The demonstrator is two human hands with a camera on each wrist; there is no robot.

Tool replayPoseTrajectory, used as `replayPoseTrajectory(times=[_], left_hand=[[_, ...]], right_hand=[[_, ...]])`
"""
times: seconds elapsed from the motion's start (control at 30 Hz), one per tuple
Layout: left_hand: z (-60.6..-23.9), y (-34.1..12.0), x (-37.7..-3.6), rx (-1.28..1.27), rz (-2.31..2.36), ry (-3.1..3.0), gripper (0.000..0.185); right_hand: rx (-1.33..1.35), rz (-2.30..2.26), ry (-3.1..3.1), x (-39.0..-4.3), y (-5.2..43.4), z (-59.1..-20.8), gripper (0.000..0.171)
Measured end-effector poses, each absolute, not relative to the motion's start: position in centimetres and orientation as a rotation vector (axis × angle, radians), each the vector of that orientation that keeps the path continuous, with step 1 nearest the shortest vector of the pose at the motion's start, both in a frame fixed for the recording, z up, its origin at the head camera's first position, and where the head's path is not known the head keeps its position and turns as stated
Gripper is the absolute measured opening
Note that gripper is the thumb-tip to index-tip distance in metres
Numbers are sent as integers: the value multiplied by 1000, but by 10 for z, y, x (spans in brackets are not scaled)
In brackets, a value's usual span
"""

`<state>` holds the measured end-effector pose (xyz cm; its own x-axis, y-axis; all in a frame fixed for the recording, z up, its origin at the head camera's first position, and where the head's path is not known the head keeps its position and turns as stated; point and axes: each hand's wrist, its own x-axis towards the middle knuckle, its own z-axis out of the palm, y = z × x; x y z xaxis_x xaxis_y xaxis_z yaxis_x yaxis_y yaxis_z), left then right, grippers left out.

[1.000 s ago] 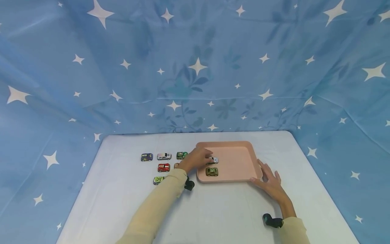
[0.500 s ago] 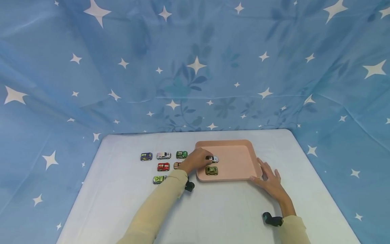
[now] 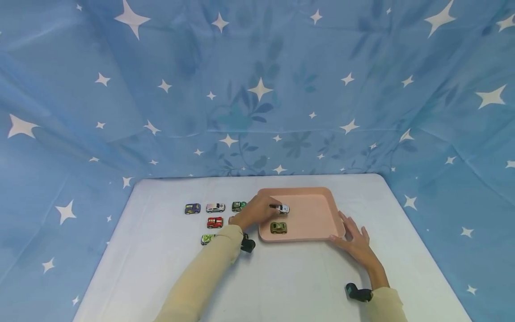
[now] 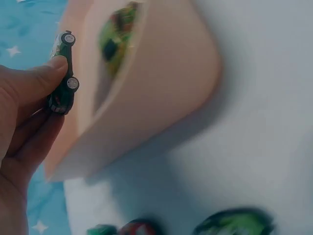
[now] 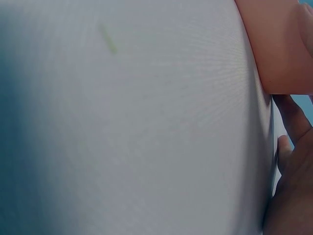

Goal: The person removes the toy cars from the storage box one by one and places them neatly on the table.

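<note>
Over the left part of the peach tray [image 3: 310,223], my left hand [image 3: 259,208] pinches a small toy car [image 3: 284,209] between thumb and fingers. The left wrist view shows this car [image 4: 66,68] side-on, dark green with a whitish end and pale wheels, its far side hidden by the fingers. An olive camouflage toy car [image 3: 279,228] rests in the tray just in front of it. My right hand [image 3: 359,248] lies at the tray's front right corner, fingers spread along the right side and thumb at the front rim. It holds no car.
Left of the tray, several toy cars stand on the white table: a purple car [image 3: 192,209], a white car [image 3: 215,207], a green car [image 3: 237,206], a red car [image 3: 215,222] and a lime car [image 3: 207,239]. My left forearm [image 3: 205,273] partly covers this group. A starry blue curtain [image 3: 257,112] hangs behind.
The left fingers, straighter a second ago, have drawn in around the toy car. That car sits slightly farther back and right relative to the olive one. The right hand stays at the tray corner.
</note>
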<state>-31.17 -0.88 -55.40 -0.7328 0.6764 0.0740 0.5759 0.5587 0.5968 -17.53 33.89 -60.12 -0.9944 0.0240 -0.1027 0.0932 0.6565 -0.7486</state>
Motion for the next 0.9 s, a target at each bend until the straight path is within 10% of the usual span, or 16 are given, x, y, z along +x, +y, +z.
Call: replayPoseTrajectory(times=[0.9], left_hand=[[-529, -139, -314, 987, 915, 2718, 32]], right_hand=[[110, -1235, 2785, -176, 340, -600, 100]])
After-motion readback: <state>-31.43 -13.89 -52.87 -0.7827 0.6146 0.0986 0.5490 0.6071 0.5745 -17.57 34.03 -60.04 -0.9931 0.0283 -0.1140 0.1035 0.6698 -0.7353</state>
